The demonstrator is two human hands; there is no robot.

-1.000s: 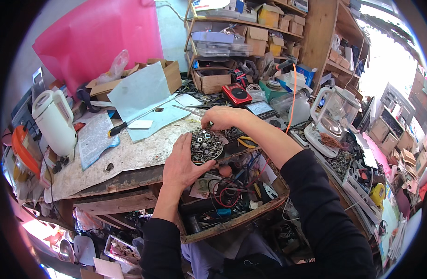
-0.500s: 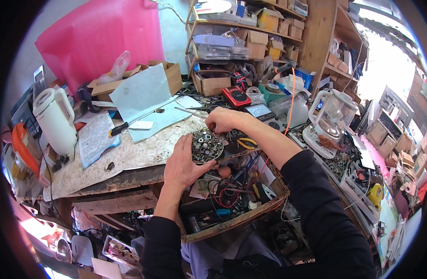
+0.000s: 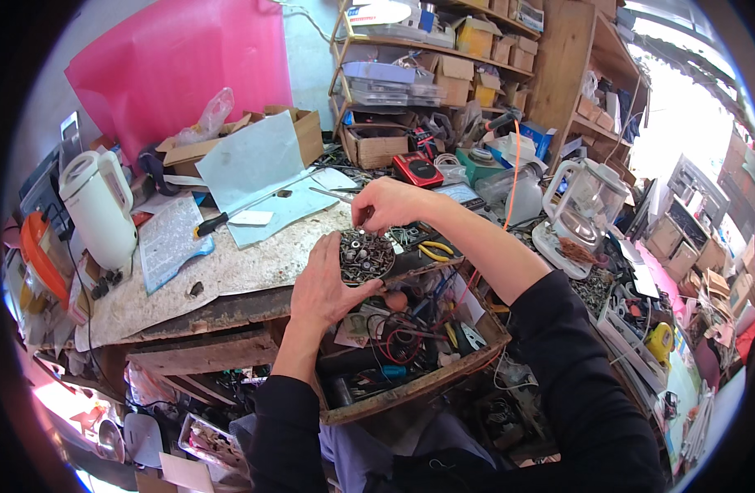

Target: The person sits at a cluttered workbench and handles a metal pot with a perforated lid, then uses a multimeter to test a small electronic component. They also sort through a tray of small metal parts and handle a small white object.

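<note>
Head view, workbench scene.

Item 1: left hand [image 3: 324, 283], fingers curled under and around a round dish of screws [image 3: 366, 257], holding it at the front edge of the surface [image 3: 230, 271]. The dish is full of small metal screws and nuts and sits between the two hands.

Item 2: right hand [image 3: 386, 205], just above the far rim of the dish, fingertips pinched narrowly together pointing down into the screws; whether a screw sits between them cannot be told.

Item 3: open wooden drawer [image 3: 410, 386], directly below both hands, packed with wires, tools and small parts.

Item 4: yellow-handled pliers [image 3: 433, 249], just right of the dish, under the right forearm.

Item 5: screwdriver with black and red handle [image 3: 230, 215], left of the hands, lying on a pale blue sheet [image 3: 254, 168].

Item 6: white electric kettle [image 3: 98, 205], far left of the hands.

Item 7: red handheld meter [image 3: 417, 168], beyond the right hand.

Item 8: clear blender jug [image 3: 583, 201], well to the right of the right forearm.
</note>
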